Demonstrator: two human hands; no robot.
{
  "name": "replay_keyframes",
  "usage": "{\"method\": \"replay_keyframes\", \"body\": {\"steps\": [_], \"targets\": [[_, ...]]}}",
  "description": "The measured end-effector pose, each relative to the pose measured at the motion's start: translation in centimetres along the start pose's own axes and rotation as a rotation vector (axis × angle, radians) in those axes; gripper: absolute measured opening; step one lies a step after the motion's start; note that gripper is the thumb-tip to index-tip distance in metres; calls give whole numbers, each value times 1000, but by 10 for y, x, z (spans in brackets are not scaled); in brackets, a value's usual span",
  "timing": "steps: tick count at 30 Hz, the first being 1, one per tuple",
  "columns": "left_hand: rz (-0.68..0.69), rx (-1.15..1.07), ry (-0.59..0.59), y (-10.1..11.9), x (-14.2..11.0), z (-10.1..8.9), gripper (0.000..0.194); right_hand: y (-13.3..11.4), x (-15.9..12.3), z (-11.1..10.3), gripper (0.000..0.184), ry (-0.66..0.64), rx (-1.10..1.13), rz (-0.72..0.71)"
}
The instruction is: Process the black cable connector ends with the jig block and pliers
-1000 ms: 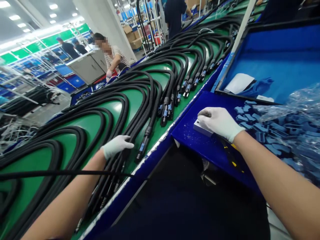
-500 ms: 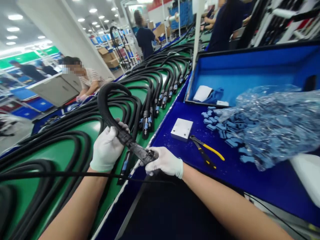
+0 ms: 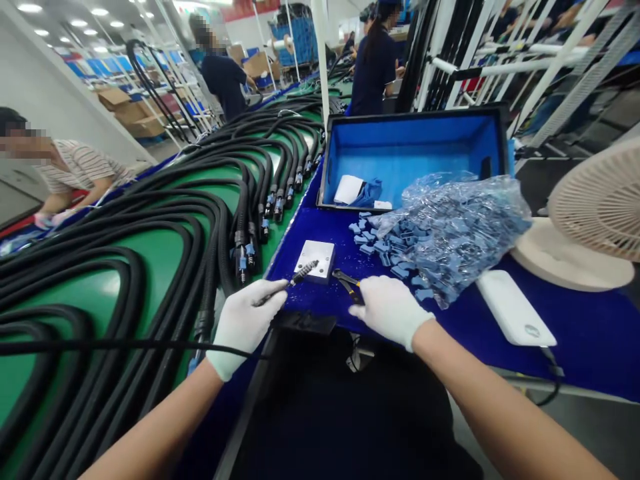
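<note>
In its white glove, my left hand [image 3: 250, 317] pinches a thin dark rod with a coil spring [image 3: 306, 269] at its far end. The spring end hovers over or rests on a silver metal block [image 3: 320, 257]; I cannot tell which. My right hand [image 3: 393, 307], also gloved, closes on the yellow-and-black handles of a pair of pliers [image 3: 347, 285], whose jaws point toward the block. Beside my left hand, black corrugated hoses [image 3: 204, 313] with blue-clipped connectors [image 3: 243, 259] lie on a green conveyor [image 3: 167, 240].
Blue plastic clips [image 3: 400, 250] spill from a clear bag [image 3: 465, 213] in front of a blue bin [image 3: 415, 150]. At right are a white power bank [image 3: 517, 310] with a cable and a fan [image 3: 600, 200]. Co-workers stand along the line, one person [image 3: 80, 167] at left.
My hands have let go of a hose end they both held half a second ago. The left now pinches the springed rod; the right has moved right onto the pliers. The view has turned right.
</note>
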State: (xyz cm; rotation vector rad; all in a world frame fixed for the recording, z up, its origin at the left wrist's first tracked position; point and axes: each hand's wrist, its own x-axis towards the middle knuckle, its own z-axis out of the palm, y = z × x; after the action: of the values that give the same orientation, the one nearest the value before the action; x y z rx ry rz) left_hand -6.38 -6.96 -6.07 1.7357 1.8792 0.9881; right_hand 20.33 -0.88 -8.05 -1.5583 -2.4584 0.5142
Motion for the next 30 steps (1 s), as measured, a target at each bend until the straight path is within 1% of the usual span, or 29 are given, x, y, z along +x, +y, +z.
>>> {"method": "replay_keyframes", "body": {"steps": [1, 2, 3, 5, 7, 8, 9, 11, 15, 17, 19, 21, 23, 27, 30], "targets": [[-60, -60, -13, 6, 5, 1, 27, 4, -1, 9, 23, 12, -96, 18], [-110, -124, -34, 11, 9, 2, 30, 6, -2, 17, 21, 16, -142, 24], [-149, -180, -62, 16, 13, 3, 34, 8, -2, 24, 21, 23, -141, 31], [-201, -250, -106, 23, 21, 3, 39, 9, 0, 30, 19, 36, -44, 74], [-217, -270, -128, 28, 26, 2, 41, 9, 1, 27, 12, 41, 110, 104], [-213, -269, -134, 30, 29, 1, 42, 8, 1, 23, 8, 42, 184, 94], [-206, -268, -139, 32, 31, 0, 42, 6, 0, 18, 6, 39, 250, 60], [-185, -269, -146, 35, 33, 0, 42, 0, -2, 8, 7, 35, 354, -74], [-137, -228, -143, 40, 35, 2, 39, -21, -5, -5, 22, 27, 529, -396], [-106, -189, -137, 42, 35, 4, 35, -29, -3, -8, 27, 34, 585, -483], [-85, -154, -129, 43, 34, 5, 31, -33, -1, -9, 32, 52, 607, -514], [-67, -123, -117, 42, 34, 7, 28, -34, -1, -8, 35, 66, 600, -516], [-17, -90, -100, 40, 32, 9, 26, -32, -1, -6, 38, 71, 571, -509], [152, -17, -63, 36, 25, 15, 22, -27, -5, 2, 38, 68, 442, -433], [223, 11, -72, 34, 23, 15, 21, -22, -5, 13, 39, 70, 345, -371]]}}
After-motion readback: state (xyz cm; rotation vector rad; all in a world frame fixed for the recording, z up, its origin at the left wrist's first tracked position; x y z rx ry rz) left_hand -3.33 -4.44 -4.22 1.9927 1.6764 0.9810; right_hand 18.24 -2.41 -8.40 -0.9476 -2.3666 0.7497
